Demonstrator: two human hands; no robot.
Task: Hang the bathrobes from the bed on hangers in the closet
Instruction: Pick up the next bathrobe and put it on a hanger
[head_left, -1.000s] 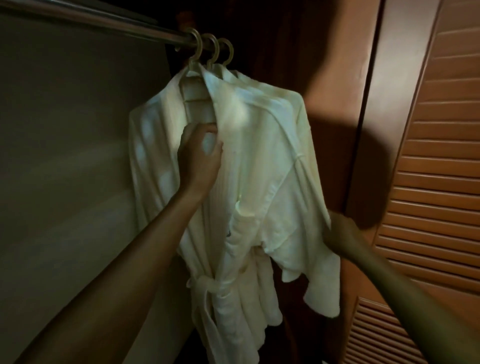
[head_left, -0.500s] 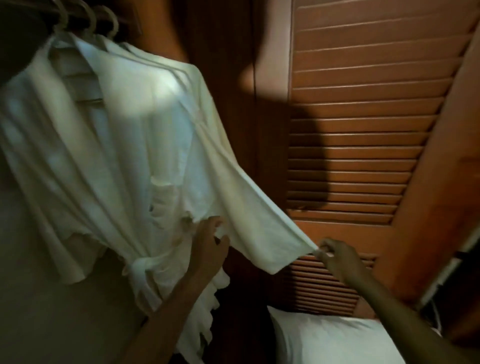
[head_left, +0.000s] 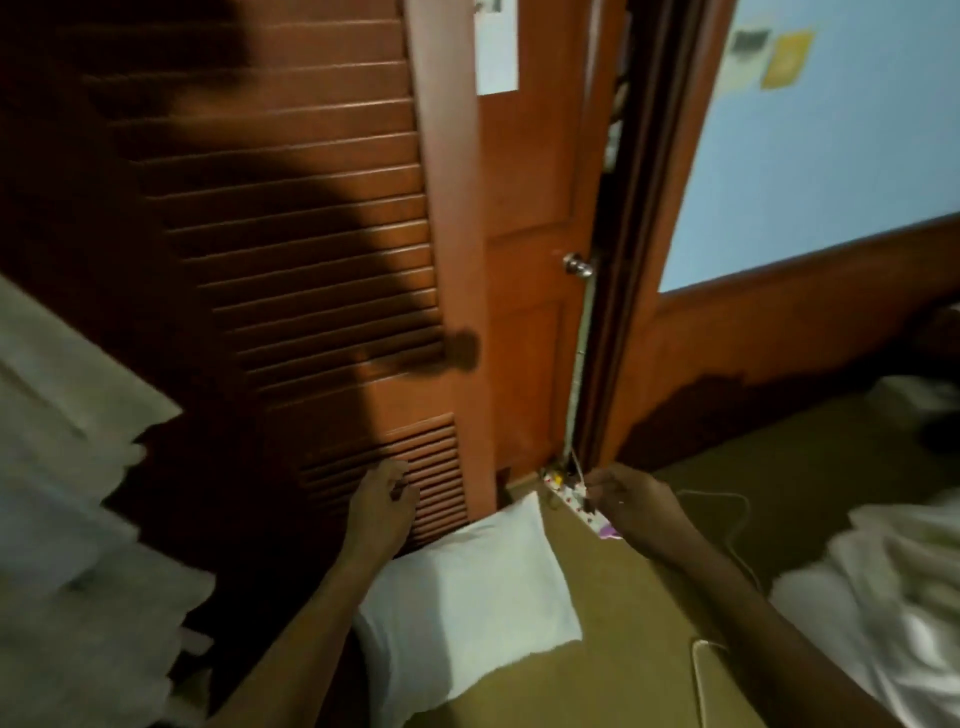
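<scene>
White bathrobe (head_left: 67, 467) — left of both hands (head_left: 382, 506) (head_left: 639, 501), untouched.

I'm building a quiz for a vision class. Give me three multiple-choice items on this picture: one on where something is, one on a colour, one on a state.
1. Where does the pillow lie?
A. on the tan surface at the foot of the slatted door
B. on a shelf
C. on a door knob

2. What colour is the wall?
A. green
B. light blue
C. red

3. The left hand is
A. gripping a hanger
B. holding a robe
C. holding nothing

Answers: 1 A, it lies beside the door's base; 2 B, it shows pale blue; 3 C, its loosely curled fingers enclose nothing.
</scene>
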